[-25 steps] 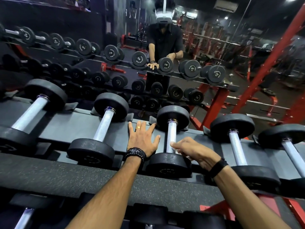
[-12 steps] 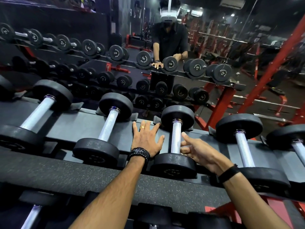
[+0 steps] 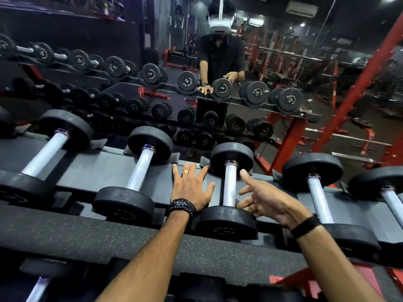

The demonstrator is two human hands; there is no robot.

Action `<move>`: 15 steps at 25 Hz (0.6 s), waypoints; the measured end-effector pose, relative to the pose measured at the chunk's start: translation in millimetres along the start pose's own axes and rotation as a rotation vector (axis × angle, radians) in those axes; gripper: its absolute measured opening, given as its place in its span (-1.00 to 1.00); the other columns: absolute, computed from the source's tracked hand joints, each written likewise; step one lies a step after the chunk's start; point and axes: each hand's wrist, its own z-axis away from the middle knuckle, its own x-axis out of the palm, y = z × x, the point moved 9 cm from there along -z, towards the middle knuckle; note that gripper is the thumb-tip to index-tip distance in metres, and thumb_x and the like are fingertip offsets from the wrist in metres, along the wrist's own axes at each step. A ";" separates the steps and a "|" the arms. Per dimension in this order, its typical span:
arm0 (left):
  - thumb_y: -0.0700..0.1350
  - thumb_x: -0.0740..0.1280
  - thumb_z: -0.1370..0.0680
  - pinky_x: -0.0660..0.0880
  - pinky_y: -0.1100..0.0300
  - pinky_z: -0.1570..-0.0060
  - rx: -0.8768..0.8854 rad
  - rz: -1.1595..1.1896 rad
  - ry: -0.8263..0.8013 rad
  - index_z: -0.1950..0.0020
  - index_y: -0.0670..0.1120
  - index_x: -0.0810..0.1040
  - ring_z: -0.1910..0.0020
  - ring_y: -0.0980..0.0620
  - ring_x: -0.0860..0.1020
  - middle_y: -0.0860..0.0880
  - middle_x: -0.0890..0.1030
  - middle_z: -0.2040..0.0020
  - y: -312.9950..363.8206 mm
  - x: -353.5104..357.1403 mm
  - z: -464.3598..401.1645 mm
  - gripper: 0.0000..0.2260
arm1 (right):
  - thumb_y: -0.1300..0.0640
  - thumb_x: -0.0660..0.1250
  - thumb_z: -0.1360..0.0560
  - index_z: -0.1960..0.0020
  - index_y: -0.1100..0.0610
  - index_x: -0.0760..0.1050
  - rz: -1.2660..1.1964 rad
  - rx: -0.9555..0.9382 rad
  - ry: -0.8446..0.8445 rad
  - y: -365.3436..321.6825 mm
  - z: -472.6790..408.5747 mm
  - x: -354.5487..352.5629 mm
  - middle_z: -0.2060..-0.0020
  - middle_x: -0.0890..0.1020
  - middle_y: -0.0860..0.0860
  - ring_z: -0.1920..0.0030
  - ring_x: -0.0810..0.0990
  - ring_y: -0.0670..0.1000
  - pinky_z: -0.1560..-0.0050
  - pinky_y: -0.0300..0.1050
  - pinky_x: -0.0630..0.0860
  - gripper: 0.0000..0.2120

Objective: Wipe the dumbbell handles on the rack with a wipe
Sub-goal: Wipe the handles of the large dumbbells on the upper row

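Note:
Several black dumbbells with silver handles lie on the grey top shelf (image 3: 91, 171) of the rack. My left hand (image 3: 192, 188) rests flat on the shelf, fingers spread, just left of the middle dumbbell handle (image 3: 230, 186). My right hand (image 3: 268, 201) hovers just right of that handle, index finger stretched out and the lower fingers loosely curled close to the handle's near end. No wipe shows in either hand.
Neighbouring dumbbells lie left (image 3: 141, 168), far left (image 3: 45, 153) and right (image 3: 318, 197). The padded front rail (image 3: 109, 234) runs under my forearms, with lower shelves below. A mirror behind reflects me (image 3: 220, 53) and the rack. A red frame (image 3: 357, 90) stands at right.
My right hand has let go of the middle dumbbell handle and drawn off to its right, fingers opening. My left hand stays flat on the shelf.

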 end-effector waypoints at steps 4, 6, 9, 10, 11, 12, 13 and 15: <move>0.29 0.06 -0.57 -0.13 -0.28 -0.50 0.010 0.003 -0.003 -0.54 0.15 0.27 -0.49 -0.07 0.24 -0.10 0.37 -0.47 0.5 0.1 0.7 -0.45 | -0.40 0.29 -0.41 0.00 0.20 0.58 -0.144 -0.025 -0.137 1.2 -7.4 28.3 0.29 0.58 0.15 0.35 0.50 0.05 0.27 -0.12 0.44 -0.37; 0.29 0.06 -0.57 -0.14 -0.28 -0.50 0.001 0.014 0.003 -0.53 0.15 0.27 -0.49 -0.07 0.24 -0.10 0.37 -0.47 -0.9 -1.6 1.5 -0.45 | -0.34 0.28 -0.44 0.05 0.21 0.64 -0.200 -0.017 -0.187 1.9 -5.0 32.8 0.26 0.63 0.18 0.32 0.57 0.07 0.22 -0.12 0.51 -0.41; 0.29 0.06 -0.56 -0.14 -0.29 -0.50 0.009 0.009 0.005 -0.53 0.14 0.27 -0.48 -0.08 0.25 -0.10 0.38 -0.45 1.7 -1.1 1.0 -0.44 | -0.26 0.29 -0.46 -0.07 0.32 0.56 -0.281 0.012 -0.240 3.0 3.0 18.4 0.23 0.66 0.25 0.25 0.63 0.14 0.12 -0.05 0.55 -0.39; 0.28 0.06 -0.56 -0.14 -0.29 -0.50 0.006 0.009 0.009 -0.53 0.14 0.27 -0.48 -0.09 0.25 -0.11 0.38 -0.45 1.1 -1.7 0.7 -0.44 | -0.25 0.30 -0.46 -0.10 0.33 0.53 -0.310 0.025 -0.254 3.5 1.1 19.2 0.24 0.66 0.26 0.26 0.65 0.15 0.13 -0.03 0.57 -0.38; 0.28 0.06 -0.57 -0.14 -0.29 -0.49 0.006 0.007 0.004 -0.54 0.14 0.26 -0.48 -0.09 0.25 -0.11 0.38 -0.46 0.9 -1.8 0.6 -0.44 | -0.24 0.29 -0.48 -0.09 0.33 0.53 -0.338 0.033 -0.270 3.5 -0.3 24.7 0.24 0.67 0.25 0.27 0.66 0.15 0.16 -0.03 0.62 -0.40; 0.28 0.05 -0.57 -0.15 -0.29 -0.49 0.007 0.001 -0.005 -0.55 0.14 0.24 -0.49 -0.09 0.24 -0.11 0.37 -0.47 0.8 -2.0 0.2 -0.44 | -0.21 0.29 -0.49 -0.07 0.32 0.54 -0.362 0.038 -0.278 3.6 -4.3 32.5 0.22 0.68 0.24 0.25 0.68 0.16 0.17 -0.02 0.63 -0.45; 0.28 0.05 -0.58 -0.15 -0.29 -0.49 0.011 -0.008 -0.017 -0.56 0.13 0.22 -0.50 -0.09 0.23 -0.11 0.35 -0.48 0.7 -2.1 0.3 -0.44 | -0.18 0.32 -0.50 -0.06 0.30 0.54 -0.394 0.046 -0.274 5.2 -10.0 40.5 0.15 0.68 0.26 0.18 0.69 0.18 0.12 0.01 0.64 -0.49; 0.28 0.05 -0.60 -0.16 -0.29 -0.49 0.017 -0.015 -0.041 -0.57 0.13 0.20 -0.51 -0.08 0.22 -0.11 0.33 -0.50 0.9 -1.3 0.6 -0.44 | -0.06 0.43 -0.46 -0.11 0.30 0.55 -0.413 0.045 -0.276 6.3 -17.1 52.3 -0.07 0.64 0.32 -0.02 0.65 0.23 -0.14 0.13 0.58 -0.56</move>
